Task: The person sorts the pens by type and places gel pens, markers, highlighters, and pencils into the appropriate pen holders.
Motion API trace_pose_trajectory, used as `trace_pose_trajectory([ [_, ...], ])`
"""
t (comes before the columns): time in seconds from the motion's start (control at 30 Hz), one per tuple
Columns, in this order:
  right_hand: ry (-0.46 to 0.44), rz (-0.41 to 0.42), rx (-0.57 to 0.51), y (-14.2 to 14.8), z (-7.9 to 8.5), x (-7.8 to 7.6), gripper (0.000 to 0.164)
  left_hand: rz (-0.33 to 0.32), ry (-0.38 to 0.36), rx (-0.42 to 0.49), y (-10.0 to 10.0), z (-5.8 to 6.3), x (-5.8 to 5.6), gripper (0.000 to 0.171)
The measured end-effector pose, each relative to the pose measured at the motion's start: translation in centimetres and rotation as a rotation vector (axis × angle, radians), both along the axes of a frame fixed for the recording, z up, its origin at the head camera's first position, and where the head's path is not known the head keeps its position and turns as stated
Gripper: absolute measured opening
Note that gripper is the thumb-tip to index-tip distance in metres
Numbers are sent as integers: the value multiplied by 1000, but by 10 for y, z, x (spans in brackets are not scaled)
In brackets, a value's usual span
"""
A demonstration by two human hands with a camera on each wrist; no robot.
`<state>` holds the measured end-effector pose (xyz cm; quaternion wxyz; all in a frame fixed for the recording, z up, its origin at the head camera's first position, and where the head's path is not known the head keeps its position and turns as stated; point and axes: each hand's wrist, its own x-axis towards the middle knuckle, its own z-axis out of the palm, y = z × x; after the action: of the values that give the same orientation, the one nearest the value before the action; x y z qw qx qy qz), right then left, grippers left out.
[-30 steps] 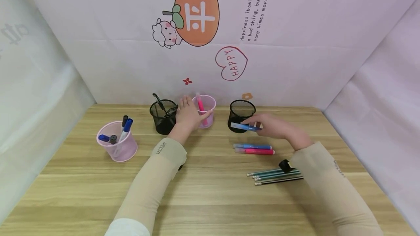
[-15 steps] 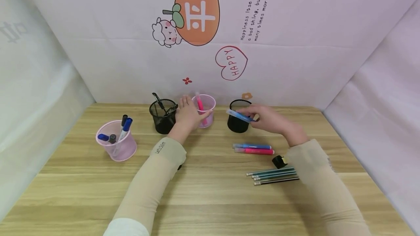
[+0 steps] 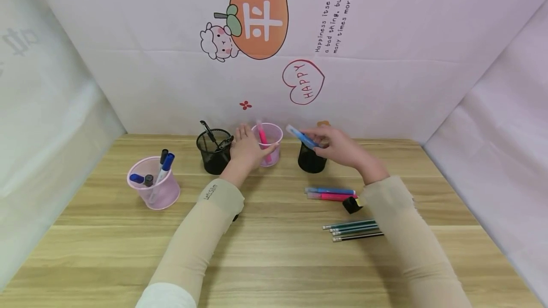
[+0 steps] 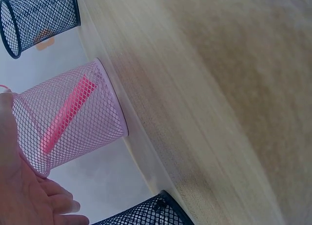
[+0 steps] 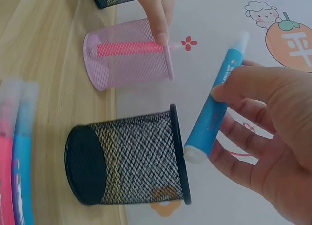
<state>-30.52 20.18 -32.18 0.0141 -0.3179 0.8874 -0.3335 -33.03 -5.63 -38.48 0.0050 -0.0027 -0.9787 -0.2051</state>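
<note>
- Head view: bright, even, soft light over the desk (image 3: 274, 260) and white backdrop (image 3: 385, 89).
- Soft-edged, faint shadows lie on the desk beside the sleeves (image 3: 192, 236).
- The left side sheet (image 3: 51, 89) looks greyer, its lettering pale and indistinct.
- Left wrist view: hazy, low in contrast, the wood grain smeared toward the upper right.
- Right wrist view: the held blue marker (image 5: 217, 105) reads fairly clearly; the loose markers (image 5: 22, 156) at the left edge are softer.
</note>
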Motion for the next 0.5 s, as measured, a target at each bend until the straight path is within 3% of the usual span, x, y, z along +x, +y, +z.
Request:
trace_pose_trajectory([
  [0.17, 10, -32, -93, -10, -2, -5, 55, 0, -5, 3, 0, 0, 0, 120],
  [0.5, -12, -198, -371, -34, -9, -19, 55, 9, -3, 3, 1, 1, 0, 121],
])
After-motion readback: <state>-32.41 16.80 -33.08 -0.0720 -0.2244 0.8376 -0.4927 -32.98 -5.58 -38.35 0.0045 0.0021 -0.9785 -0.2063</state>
